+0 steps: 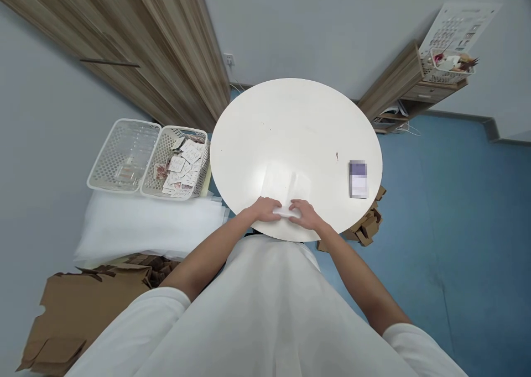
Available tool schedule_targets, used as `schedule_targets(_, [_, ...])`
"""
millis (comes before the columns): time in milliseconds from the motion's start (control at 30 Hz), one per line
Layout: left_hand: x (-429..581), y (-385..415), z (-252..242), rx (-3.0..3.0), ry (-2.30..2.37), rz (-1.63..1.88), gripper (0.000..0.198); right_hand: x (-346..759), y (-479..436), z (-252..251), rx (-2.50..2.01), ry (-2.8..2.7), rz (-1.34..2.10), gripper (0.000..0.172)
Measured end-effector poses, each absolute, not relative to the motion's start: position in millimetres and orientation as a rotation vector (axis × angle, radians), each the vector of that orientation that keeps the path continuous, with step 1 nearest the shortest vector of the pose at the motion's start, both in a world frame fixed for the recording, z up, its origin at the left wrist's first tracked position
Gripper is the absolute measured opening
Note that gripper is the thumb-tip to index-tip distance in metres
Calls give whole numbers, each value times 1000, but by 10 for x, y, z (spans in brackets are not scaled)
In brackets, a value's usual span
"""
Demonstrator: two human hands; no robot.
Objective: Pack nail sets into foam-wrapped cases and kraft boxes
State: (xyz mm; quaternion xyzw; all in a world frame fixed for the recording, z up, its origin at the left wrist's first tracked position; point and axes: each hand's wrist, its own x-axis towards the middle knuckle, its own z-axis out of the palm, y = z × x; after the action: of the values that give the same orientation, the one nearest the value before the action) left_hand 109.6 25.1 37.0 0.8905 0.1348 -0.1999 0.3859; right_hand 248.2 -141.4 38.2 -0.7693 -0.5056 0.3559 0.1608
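A thin, translucent white packing sheet (286, 184) lies on the round white table (296, 111), close to its near edge. Its near end is folded or rolled into a narrow white bundle (287, 211); whether something is wrapped inside is hidden. My left hand (266, 208) grips the bundle's left end, fingers curled over it. From the other side, my right hand (304, 214) pinches the right end between thumb and fingers. The two hands are a short gap apart, both low over the tabletop.
A purple-and-white rectangular item (358, 179), blurred out, lies at the table's right. Left of the table are a white basket with printed cards (180, 169), another basket with clear items (124, 156), stacked translucent sheets (149, 222) and cardboard (91, 305). More cardboard (367, 225) sits below right.
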Motion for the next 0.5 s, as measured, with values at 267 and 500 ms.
schedule_targets(267, [1148,734,246,2030,723,-404,26,2893,-1190,260,-2117,-790,1140,27])
schedule_targets(500, [1067,726,87,2002,991,-321,12,2952,-1232,33,-2243,-468,953,24])
